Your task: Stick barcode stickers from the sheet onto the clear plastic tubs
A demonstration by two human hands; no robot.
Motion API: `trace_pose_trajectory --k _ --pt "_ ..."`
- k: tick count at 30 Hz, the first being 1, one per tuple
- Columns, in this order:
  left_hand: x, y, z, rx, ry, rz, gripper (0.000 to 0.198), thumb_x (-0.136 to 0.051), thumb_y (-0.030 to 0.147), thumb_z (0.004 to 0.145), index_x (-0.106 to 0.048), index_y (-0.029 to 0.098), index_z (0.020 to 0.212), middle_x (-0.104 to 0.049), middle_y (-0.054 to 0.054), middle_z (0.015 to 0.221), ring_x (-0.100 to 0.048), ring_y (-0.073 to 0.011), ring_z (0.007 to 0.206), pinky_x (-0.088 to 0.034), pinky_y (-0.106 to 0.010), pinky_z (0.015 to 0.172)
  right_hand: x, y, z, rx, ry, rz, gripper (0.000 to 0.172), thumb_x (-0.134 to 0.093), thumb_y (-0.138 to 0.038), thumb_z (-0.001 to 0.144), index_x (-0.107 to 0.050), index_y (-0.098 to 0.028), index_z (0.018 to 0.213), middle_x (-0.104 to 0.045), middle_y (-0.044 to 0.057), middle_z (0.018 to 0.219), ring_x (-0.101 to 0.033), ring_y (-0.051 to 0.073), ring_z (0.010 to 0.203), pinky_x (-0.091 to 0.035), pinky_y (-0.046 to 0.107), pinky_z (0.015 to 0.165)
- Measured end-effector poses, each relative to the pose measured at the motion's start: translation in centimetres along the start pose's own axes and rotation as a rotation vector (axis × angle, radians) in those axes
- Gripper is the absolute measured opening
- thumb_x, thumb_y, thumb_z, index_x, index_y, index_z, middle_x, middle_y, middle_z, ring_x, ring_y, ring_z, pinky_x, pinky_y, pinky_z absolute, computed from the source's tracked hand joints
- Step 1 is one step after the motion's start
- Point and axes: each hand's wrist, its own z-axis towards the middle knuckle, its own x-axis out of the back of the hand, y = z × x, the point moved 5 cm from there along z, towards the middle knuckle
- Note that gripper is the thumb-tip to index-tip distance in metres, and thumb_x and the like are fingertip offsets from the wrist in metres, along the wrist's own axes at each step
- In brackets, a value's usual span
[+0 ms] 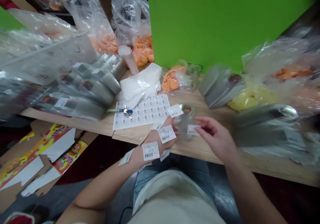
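My left hand [166,130] is closed on a small clear plastic packet [184,122] with a printed round label, held just above the wooden table's [200,147] front edge. Several white barcode stickers [150,150] are stuck along my left wrist and the back of that hand. My right hand [215,135] pinches one white barcode sticker [193,129] against the packet's right side. A sheet of barcode stickers [142,112] lies flat on the table just left of my hands, with a bunch of keys [126,111] on it.
Stacked clear packets [82,87] fill the left of the table. Bags of orange pieces [142,52] stand at the back by a green wall; a smaller one [172,80] lies nearer. White bags [140,83], blurred packets [265,127] at right, printed cartons [37,157] on the floor.
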Motion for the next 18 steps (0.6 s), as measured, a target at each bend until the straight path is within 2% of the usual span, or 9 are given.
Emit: trace_pose_trajectory --k 2,4,6,9,12,14,16,18 --pt "-0.1 -1.0 0.8 -0.066 0.129 0.111 0.052 -0.06 0.033 0.077 -0.044 0.03 0.127 -0.052 -0.005 0.124 -0.051 -0.0256 0.11 -0.036 -0.042 0.098 1.7 2.2 0.4 -0.084 0.2 0.129 0.028 -0.066 -0.037 0.07 -0.064 -0.019 0.092 -0.065 0.002 0.077 -0.056 0.013 0.066 -0.045 0.027 0.061" --pt "-0.7 -2.2 1.5 -0.103 0.155 0.163 0.062 -0.063 0.036 0.074 -0.04 0.031 0.131 -0.046 -0.006 0.132 -0.041 -0.0296 0.122 -0.025 -0.047 0.106 2.6 3.8 0.7 -0.139 0.272 0.199 0.024 -0.069 -0.038 0.067 -0.065 -0.019 0.082 -0.065 0.001 0.073 -0.053 0.012 0.062 -0.043 0.026 0.059" --pt "-1.7 -3.4 2.1 -0.113 0.108 0.16 0.064 -0.065 0.037 0.073 -0.041 0.031 0.132 -0.043 -0.006 0.135 -0.037 -0.0322 0.126 -0.019 -0.048 0.109 2.4 4.4 1.1 -0.155 0.224 0.189 0.022 -0.07 -0.039 0.065 -0.066 -0.02 0.076 -0.064 0.001 0.071 -0.053 0.012 0.062 -0.043 0.027 0.06" --pt "-2.9 -4.7 2.4 -0.1 0.069 0.151 0.059 -0.063 0.037 0.074 -0.045 0.031 0.129 -0.041 -0.006 0.138 -0.033 -0.0331 0.129 -0.015 -0.047 0.111 1.6 3.7 1.6 -0.079 0.172 0.127 0.02 -0.068 -0.039 0.067 -0.067 -0.02 0.074 -0.067 0.003 0.084 -0.057 0.015 0.074 -0.045 0.029 0.067" --pt "-3.3 -5.4 2.3 -0.093 0.062 0.138 0.07 -0.066 0.035 0.072 -0.035 0.03 0.135 -0.034 -0.008 0.143 -0.028 -0.0321 0.133 -0.016 -0.048 0.111 0.4 3.2 2.2 -0.057 0.124 0.139 0.02 -0.064 -0.039 0.071 -0.067 -0.02 0.078 -0.067 0.003 0.086 -0.058 0.015 0.076 -0.045 0.029 0.067" --pt "-3.4 -5.6 2.2 -0.108 0.036 0.106 0.074 -0.066 0.033 0.073 -0.029 0.03 0.137 -0.033 -0.008 0.144 -0.027 -0.0302 0.134 -0.018 -0.049 0.111 -0.7 3.5 2.8 -0.116 0.034 0.191 0.026 -0.063 -0.038 0.072 -0.066 -0.021 0.091 -0.066 0.001 0.078 -0.058 0.014 0.071 -0.045 0.029 0.066" --pt "-3.4 -5.7 2.2 -0.135 0.014 0.08 0.071 -0.064 0.031 0.075 -0.028 0.029 0.136 -0.036 -0.008 0.142 -0.027 -0.0281 0.134 -0.016 -0.049 0.112 -1.8 3.9 3.2 -0.161 -0.053 0.239 0.042 -0.063 -0.035 0.072 -0.059 -0.022 0.111 -0.065 -0.001 0.074 -0.058 0.013 0.068 -0.045 0.029 0.065" --pt "-3.6 -5.8 2.1 -0.179 0.004 0.041 0.069 -0.06 0.029 0.078 -0.024 0.027 0.136 -0.039 -0.008 0.141 -0.024 -0.0258 0.136 -0.013 -0.049 0.113 -2.6 4.3 3.4 -0.179 -0.088 0.25 0.057 -0.063 -0.033 0.071 -0.048 -0.022 0.125 -0.064 -0.003 0.072 -0.058 0.013 0.067 -0.044 0.029 0.067"
